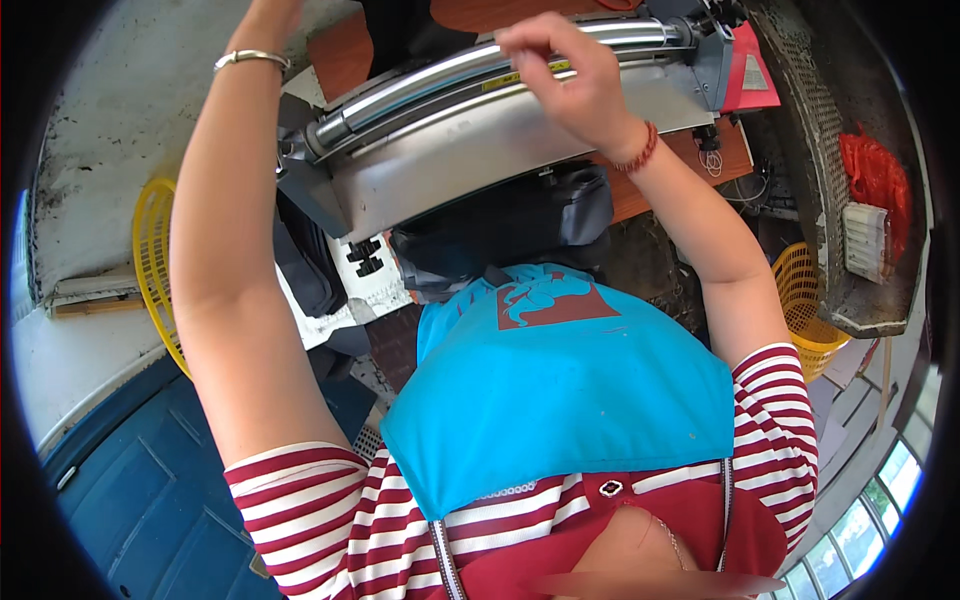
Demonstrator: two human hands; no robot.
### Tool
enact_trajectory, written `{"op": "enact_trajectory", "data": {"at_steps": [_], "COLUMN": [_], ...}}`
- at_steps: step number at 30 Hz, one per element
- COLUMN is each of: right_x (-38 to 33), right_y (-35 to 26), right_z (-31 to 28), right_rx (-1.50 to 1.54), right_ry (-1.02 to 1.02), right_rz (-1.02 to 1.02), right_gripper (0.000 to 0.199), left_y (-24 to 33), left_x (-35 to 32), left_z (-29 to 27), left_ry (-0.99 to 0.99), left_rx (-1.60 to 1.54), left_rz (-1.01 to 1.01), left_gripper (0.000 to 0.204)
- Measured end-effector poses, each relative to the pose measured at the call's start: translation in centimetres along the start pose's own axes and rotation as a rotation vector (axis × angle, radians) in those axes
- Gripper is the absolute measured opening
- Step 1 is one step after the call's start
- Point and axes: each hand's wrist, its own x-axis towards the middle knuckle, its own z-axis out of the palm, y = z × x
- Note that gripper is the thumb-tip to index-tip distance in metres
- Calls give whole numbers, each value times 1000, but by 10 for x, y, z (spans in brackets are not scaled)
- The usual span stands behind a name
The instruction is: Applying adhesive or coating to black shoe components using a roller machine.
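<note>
My left hand [276,12] reaches up past the top edge, so its fingers are cut off; a silver bangle circles the wrist. My right hand [578,85] is above a long shiny steel roller [430,88] on a machine. Its index finger and thumb are bent with a gap between them, and no object shows in them. A red bead bracelet is on that wrist. Below the roller slopes a smooth metal plate [440,165]. Dark fabric [490,225] lies between the machine and my blue apron [560,390].
A yellow plastic basket [153,265] stands at the left, another yellow basket [800,300] at the right. A red plastic bag [875,185] and a white brush-like block [866,240] rest on the right ledge. Blue drawers [150,490] are at lower left.
</note>
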Motion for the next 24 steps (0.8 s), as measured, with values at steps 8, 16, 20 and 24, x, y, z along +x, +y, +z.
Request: {"op": "enact_trajectory", "data": {"at_steps": [8, 16, 20, 24], "right_x": [-137, -159, -158, -144], "right_y": [-62, -43, -44, -53], "right_z": [57, 84, 83, 72], "right_rx": [-313, -510, -539, -341], "right_ry": [-633, -609, -616, -519], "right_rz": [-109, -354, -425, -405], "right_gripper": [34, 35, 23, 18], "left_y": [48, 5, -41, -60], "left_x": [-36, -32, -49, -67], "left_z": [-35, -13, 19, 39], "left_ry": [215, -2, 12, -197], "left_rx": [39, 84, 351, 503], "left_rz": [255, 345, 513, 376], "left_gripper": [42, 49, 33, 25]}}
